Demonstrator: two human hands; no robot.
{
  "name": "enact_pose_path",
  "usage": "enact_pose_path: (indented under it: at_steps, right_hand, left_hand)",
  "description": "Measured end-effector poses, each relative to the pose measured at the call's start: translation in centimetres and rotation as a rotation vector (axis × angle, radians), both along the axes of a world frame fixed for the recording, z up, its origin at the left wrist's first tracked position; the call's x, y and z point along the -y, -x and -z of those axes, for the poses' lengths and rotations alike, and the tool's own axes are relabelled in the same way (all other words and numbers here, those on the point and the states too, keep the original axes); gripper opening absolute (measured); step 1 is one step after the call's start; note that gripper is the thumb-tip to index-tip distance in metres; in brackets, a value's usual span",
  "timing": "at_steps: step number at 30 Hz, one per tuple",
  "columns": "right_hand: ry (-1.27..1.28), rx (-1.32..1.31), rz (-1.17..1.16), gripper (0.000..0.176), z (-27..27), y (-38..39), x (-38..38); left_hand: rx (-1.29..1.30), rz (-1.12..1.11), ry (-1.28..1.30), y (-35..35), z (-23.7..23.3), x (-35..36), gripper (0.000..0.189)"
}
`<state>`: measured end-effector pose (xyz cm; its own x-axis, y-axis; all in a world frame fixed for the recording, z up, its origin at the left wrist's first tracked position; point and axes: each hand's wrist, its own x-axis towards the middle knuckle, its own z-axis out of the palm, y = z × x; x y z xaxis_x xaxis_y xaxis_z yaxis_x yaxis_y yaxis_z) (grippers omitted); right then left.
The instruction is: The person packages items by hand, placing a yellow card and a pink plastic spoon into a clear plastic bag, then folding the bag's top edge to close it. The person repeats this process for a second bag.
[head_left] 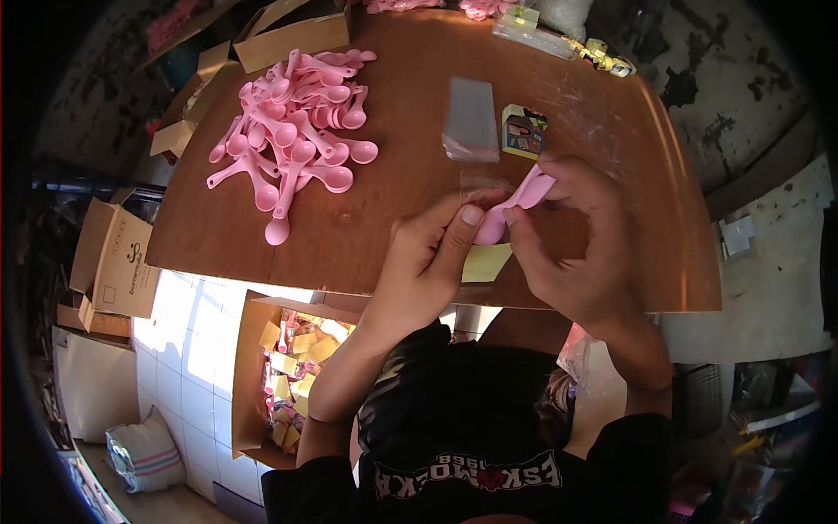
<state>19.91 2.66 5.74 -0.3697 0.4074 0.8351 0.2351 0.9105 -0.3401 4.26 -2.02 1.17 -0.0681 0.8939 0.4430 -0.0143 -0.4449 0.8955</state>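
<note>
A pink measuring spoon point(529, 189) is held up between my two hands over the front edge of the table. My left hand point(436, 244) pinches its bowl end, thumb on top, and a bit of clear plastic point(482, 182) shows just above those fingers. Fingers of my right hand point(583, 236) close on the handle end and its middle. Under the spoon lies a pale yellow card point(485, 264), partly covered by the hands. Beyond them rest a stack of clear plastic bags point(470, 118) and a small stack of printed cards point(524, 131).
A heap of pink spoons point(301, 127) covers the table's left side. Below the edge, a cardboard box point(249, 375) holds packed pieces with yellow cards. More boxes point(292, 35) stand at the back left. A yellow-and-black patterned strip point(601, 57) lies at the back right.
</note>
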Motion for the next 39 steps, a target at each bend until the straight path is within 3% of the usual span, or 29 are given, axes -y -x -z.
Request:
enact_pose_path:
  at_steps: [3, 5, 8, 15, 22, 24, 28, 30, 33, 39]
  right_hand:
    - [0.037, 0.094, 0.03, 0.039, -1.1, -0.3, 0.6]
    - [0.053, 0.299, -0.01, 0.03, -1.4, -0.9, 0.6]
    - [0.127, 0.206, -0.041, 0.02, -1.3, -0.7, 1.0]
    - [-0.164, 0.308, 0.016, 0.026, -1.9, -0.8, 0.6]
    - [-0.274, 0.426, 0.088, 0.021, -2.5, -0.6, 0.5]
    - [-0.231, 0.474, 0.141, 0.019, -2.4, -0.4, 0.8]
    - [-0.056, 0.447, 0.111, 0.019, -2.3, -1.0, 0.4]
    - [0.361, 0.346, -0.08, 0.018, -2.2, -1.4, 0.1]
    - [0.277, 0.224, -0.089, 0.018, -1.2, -1.3, 0.2]
    - [-0.032, 0.426, 0.003, 0.015, -1.5, -1.3, 0.7]
  left_hand:
    - [0.05, 0.035, 0.022, 0.0, 0.2, 0.1, 0.029]
    - [-0.015, 0.019, 0.002, 0.3, 0.1, 0.3, 0.027]
    - [-0.11, 0.036, 0.046, 0.6, -0.9, 1.3, 0.025]
    - [-0.372, -0.001, 0.001, 0.8, -1.8, 2.2, 0.022]
    - [-0.613, -0.04, -0.05, 1.2, -2.2, 2.5, 0.022]
    - [-0.85, -0.003, -0.046, 1.5, -2.3, 2.5, 0.024]
    - [-0.846, 0.063, -0.011, 1.7, -2.3, 2.9, 0.024]
    - [-0.596, 0.108, -0.036, 1.8, -1.2, 3.0, 0.023]
    - [-0.369, 0.047, 0.063, 1.0, -1.1, 3.2, 0.022]
    - [-0.542, 0.039, -0.01, 0.8, -0.8, 2.5, 0.016]
